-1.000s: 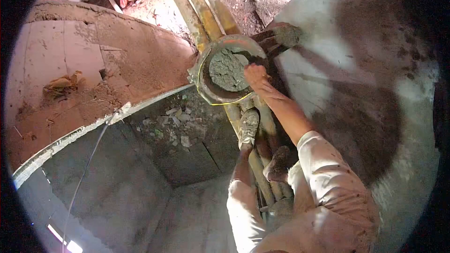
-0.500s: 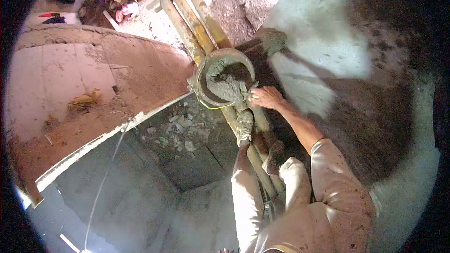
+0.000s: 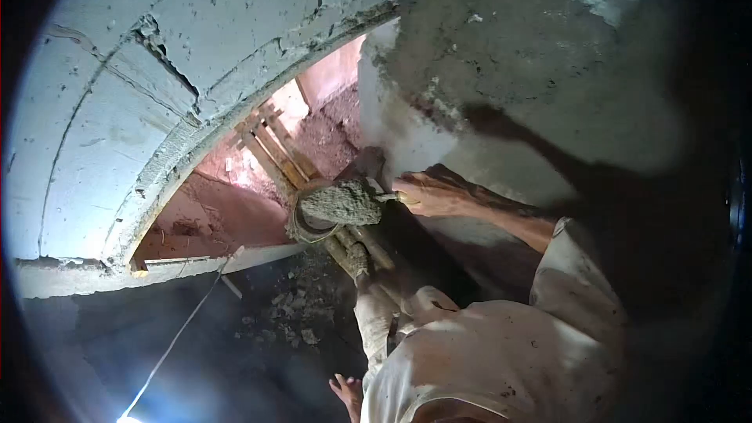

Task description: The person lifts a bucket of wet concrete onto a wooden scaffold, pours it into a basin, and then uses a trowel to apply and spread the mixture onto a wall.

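My right hand [image 3: 429, 193] is closed round the handle of a trowel [image 3: 388, 197]. A thick heap of grey wet mortar [image 3: 341, 202] covers the trowel's blade, which is raised over the bucket [image 3: 301, 229]. Part of the bucket's opening is hidden behind this load. Under the bucket run wooden planks [image 3: 270, 153], on which my foot [image 3: 357, 258] also rests. Low in the view, my left hand [image 3: 347, 392] hangs beside my body with its fingers apart, and nothing shows in it.
A plastered wall [image 3: 470, 55] rises on the right. A curved, cracked concrete surface [image 3: 141, 94] fills the upper left. Broken rubble [image 3: 298, 313] lies below the planks at left. A cable [image 3: 180, 337] runs down to a bright light at the bottom left.
My right hand has lifted the trowel out of the bucket with a load of mortar on it. The view has tilted up towards the wall and curved surface. My left hand has come further into view.
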Demonstrator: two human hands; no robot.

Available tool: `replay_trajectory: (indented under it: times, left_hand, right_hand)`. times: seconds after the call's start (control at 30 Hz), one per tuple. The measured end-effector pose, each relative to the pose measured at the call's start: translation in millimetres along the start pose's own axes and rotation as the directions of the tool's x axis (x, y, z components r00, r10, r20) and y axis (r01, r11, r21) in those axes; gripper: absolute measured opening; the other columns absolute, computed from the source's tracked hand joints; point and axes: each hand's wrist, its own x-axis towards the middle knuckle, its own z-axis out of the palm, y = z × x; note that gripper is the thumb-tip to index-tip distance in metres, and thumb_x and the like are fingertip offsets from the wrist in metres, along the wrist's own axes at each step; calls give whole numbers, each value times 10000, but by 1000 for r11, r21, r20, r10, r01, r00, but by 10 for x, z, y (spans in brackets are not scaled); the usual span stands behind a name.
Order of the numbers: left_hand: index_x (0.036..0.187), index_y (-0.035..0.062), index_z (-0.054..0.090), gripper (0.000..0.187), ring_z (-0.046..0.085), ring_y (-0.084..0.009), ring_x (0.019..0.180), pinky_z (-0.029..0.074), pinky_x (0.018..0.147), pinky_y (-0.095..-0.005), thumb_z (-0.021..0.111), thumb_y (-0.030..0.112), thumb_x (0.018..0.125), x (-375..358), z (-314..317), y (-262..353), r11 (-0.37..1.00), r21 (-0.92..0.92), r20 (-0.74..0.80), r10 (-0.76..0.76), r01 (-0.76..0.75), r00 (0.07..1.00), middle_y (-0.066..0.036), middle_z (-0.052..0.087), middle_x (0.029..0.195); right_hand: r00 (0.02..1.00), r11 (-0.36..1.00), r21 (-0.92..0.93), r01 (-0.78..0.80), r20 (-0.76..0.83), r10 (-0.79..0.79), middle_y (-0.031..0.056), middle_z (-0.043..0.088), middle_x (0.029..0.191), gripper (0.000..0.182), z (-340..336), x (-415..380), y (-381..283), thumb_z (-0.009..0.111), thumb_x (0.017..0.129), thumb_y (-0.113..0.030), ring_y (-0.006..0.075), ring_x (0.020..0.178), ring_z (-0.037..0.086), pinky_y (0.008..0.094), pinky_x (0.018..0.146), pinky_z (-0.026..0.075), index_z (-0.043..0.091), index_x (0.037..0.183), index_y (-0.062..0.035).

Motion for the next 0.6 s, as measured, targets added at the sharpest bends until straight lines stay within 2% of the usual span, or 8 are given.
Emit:
replay_trajectory:
  times: [0.03, 0.07, 0.23, 0.4, 0.47, 0.53, 0.57, 0.6]
  left_hand:
    - [1430, 257, 239, 623, 591, -177, 836, 511, 711, -365, 581, 317, 913, 46, 97, 93, 990, -137, 73, 29, -19, 997, -56, 570, 973]
    - [1430, 278, 238, 626, 586, -157, 793, 495, 669, -335, 581, 362, 913, 57, 180, 199, 962, -271, 136, 69, -30, 988, -35, 570, 932]
    - [1423, 328, 242, 643, 565, -110, 647, 331, 467, -249, 569, 498, 896, -232, 881, 1415, 993, 36, 29, 112, -113, 993, 22, 563, 805]
    - [1448, 322, 209, 714, 578, -137, 734, 335, 557, -312, 529, 603, 874, 284, 964, 1837, 952, 71, 171, 281, -297, 944, 20, 585, 900]
    - [1442, 345, 218, 724, 597, -164, 781, 364, 692, -454, 564, 600, 859, 195, 1006, 1973, 960, 93, 107, 255, -265, 961, 19, 592, 878]
    - [1439, 361, 220, 722, 585, -154, 812, 366, 706, -442, 574, 596, 855, 117, 970, 1984, 974, 96, 76, 196, -203, 978, 22, 587, 890]
    - [1445, 322, 221, 746, 568, -143, 803, 399, 694, -393, 603, 564, 853, -58, 967, 2002, 984, 25, 74, 173, -175, 982, 20, 576, 871]
    - [1445, 322, 221, 746, 568, -143, 803, 399, 694, -393, 603, 564, 853, 75, 758, 1860, 985, 41, 67, 164, -167, 984, 20, 576, 871]
  right_hand:
    - [977, 913, 350, -210, 32, 213, 100, 510, 730, 207, -661, 64, -189, 630, 759, -72, 286, 650, 577, 415, 593, 463, 477, 897, -55]
    - [984, 936, 319, -146, -47, 169, 90, 547, 742, 173, -1248, 72, -399, 635, 776, -107, 264, 685, 594, 401, 586, 471, 531, 909, -69]
    - [999, 904, 425, 48, -38, -35, 94, 581, 680, 173, -3094, 122, -1140, 650, 816, -179, 235, 646, 611, 373, 612, 497, 595, 941, -73]
    - [987, 683, 717, 141, -44, -157, 97, 663, 870, 389, -3166, 36, -1176, 698, 816, -246, 206, 765, 654, 307, 634, 516, 595, 1146, -70]
    - [985, 214, 962, -171, 158, 76, 75, 665, 900, 409, -2890, -171, -983, 668, 860, -228, 168, 741, 635, 287, 600, 500, 566, 1196, -17]
    - [918, 73, 972, -223, 185, 350, 50, 654, 923, 417, -2399, -459, -425, 642, 890, -212, 134, 719, 606, 277, 585, 500, 536, 1214, 28]
    - [800, 317, 903, -291, 47, 598, 53, 637, 890, 406, -2299, -578, -94, 634, 894, -199, 115, 691, 587, 273, 574, 501, 529, 1218, 23]
    - [648, 333, 799, -501, 91, 756, 89, 640, 1026, 428, -2366, -779, 281, 647, 887, -197, 145, 863, 622, 279, 661, 539, 521, 1255, -19]
